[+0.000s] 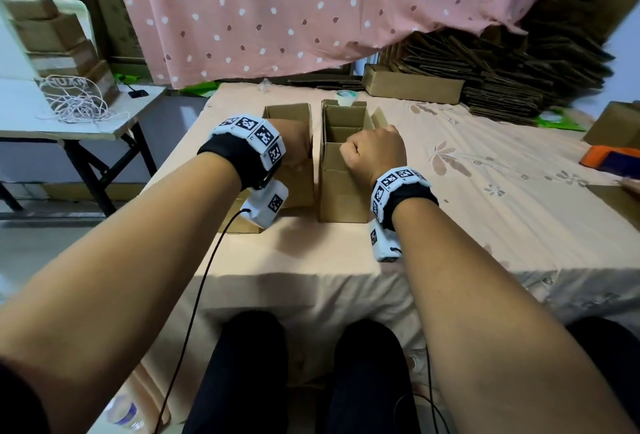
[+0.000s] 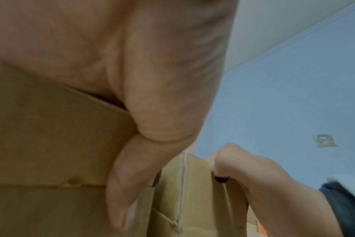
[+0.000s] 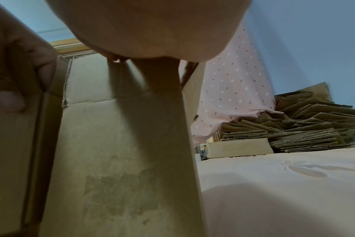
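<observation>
Two open cardboard boxes stand side by side on the cloth-covered table (image 1: pixel 450 225). My left hand (image 1: pixel 294 148) grips the near top edge of the left box (image 1: pixel 287 115); in the left wrist view its thumb (image 2: pixel 130 184) lies down the outer wall of that box (image 2: pixel 51 144) while the other fingers are hidden inside. My right hand (image 1: pixel 372 153) is curled over the near top flap of the right box (image 1: pixel 341 198). In the right wrist view one finger (image 3: pixel 160 75) runs down the right box's wall (image 3: pixel 121 160).
A tape roll (image 1: pixel 347 97) sits behind the boxes. A closed carton (image 1: pixel 412 87) and a tall stack of flattened cardboard (image 1: pixel 502 77) lie at the back right. An orange object (image 1: pixel 609 160) is at the right edge. A folding side table with rope (image 1: pixel 74 104) stands to the left.
</observation>
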Action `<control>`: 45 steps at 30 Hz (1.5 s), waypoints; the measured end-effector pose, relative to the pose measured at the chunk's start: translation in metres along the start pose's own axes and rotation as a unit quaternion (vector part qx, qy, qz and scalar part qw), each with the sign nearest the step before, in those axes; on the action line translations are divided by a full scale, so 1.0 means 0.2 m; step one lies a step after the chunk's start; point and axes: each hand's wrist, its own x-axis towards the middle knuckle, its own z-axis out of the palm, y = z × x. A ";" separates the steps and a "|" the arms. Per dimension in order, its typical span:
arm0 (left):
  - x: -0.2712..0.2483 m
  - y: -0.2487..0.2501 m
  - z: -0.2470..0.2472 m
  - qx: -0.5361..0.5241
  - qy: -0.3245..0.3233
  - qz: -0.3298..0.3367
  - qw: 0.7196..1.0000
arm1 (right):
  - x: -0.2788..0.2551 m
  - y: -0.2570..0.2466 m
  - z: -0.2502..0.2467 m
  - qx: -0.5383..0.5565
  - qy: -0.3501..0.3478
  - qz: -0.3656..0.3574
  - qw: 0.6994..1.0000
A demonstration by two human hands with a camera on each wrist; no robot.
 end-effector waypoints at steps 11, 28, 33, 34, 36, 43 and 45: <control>-0.01 -0.09 -0.29 -0.154 0.248 0.014 0.956 | -0.02 -0.01 -0.03 -0.023 0.004 0.010 1.000; -0.01 0.11 -0.35 -0.235 0.355 0.105 0.899 | -0.03 -0.02 -0.02 -0.012 0.005 0.018 1.000; 0.02 0.15 -0.30 -0.249 0.342 0.113 0.899 | -0.04 -0.02 -0.03 -0.011 0.011 0.011 1.000; 0.02 0.16 -0.29 -0.249 0.336 0.115 0.901 | -0.04 -0.02 -0.03 -0.013 0.011 0.011 1.000; 0.03 0.16 -0.28 -0.243 0.324 0.114 0.907 | -0.05 -0.02 -0.04 -0.016 0.015 0.010 1.000; 0.06 0.14 -0.24 -0.185 0.274 0.090 0.940 | -0.04 -0.02 -0.03 -0.007 0.044 0.015 0.999; 0.06 0.14 -0.24 -0.180 0.267 0.088 0.943 | -0.05 -0.02 -0.03 -0.004 0.047 0.018 0.999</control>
